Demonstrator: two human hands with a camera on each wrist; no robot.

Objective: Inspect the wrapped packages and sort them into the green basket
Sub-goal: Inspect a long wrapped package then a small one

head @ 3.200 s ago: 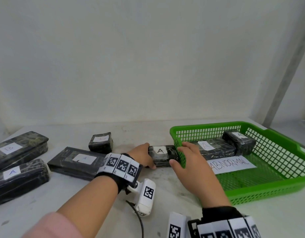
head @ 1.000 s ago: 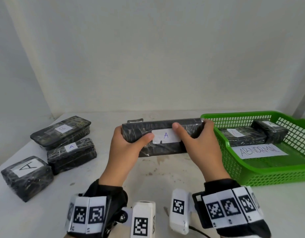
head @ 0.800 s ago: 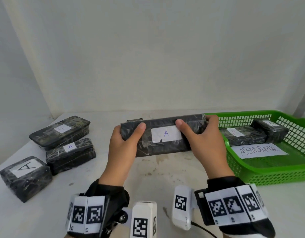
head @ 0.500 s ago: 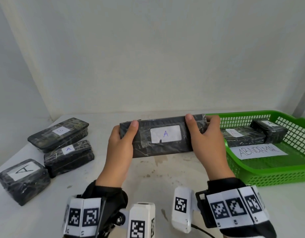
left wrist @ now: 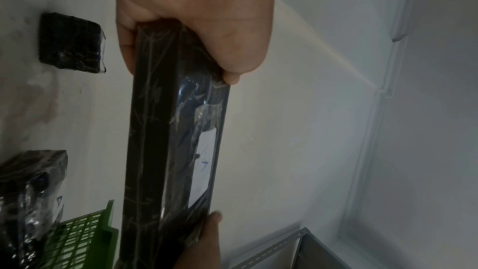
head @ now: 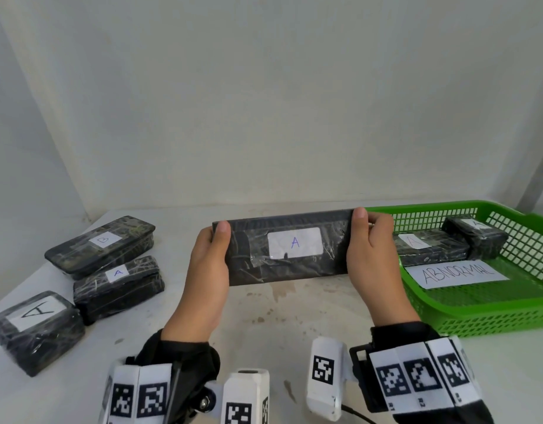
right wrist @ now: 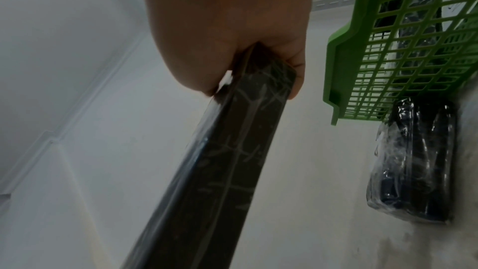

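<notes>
A long black wrapped package (head: 288, 249) with a white label marked A is held up above the table, its labelled face tilted toward me. My left hand (head: 210, 258) grips its left end, thumb on the front face. My right hand (head: 371, 249) grips the right end the same way. In the left wrist view the package (left wrist: 170, 150) runs down from the left hand (left wrist: 196, 34). In the right wrist view the package (right wrist: 220, 171) is clamped by the right hand (right wrist: 232, 38). The green basket (head: 478, 310) sits at the right with two wrapped packages (head: 429, 247) (head: 475, 237) and an ABNORMAL sheet (head: 457, 272).
Three wrapped packages lie at the left: one marked B (head: 102, 246), one marked A (head: 118, 286), a blocky one marked A (head: 34, 325). Two more packages (left wrist: 70, 48) (right wrist: 411, 167) lie on the table beyond the held one, one by the basket's corner. White walls close the back and left.
Both hands lifted the long package off the table by the basket. In the last second they tipped its labelled face up toward me and slid their thumbs outward to its ends.
</notes>
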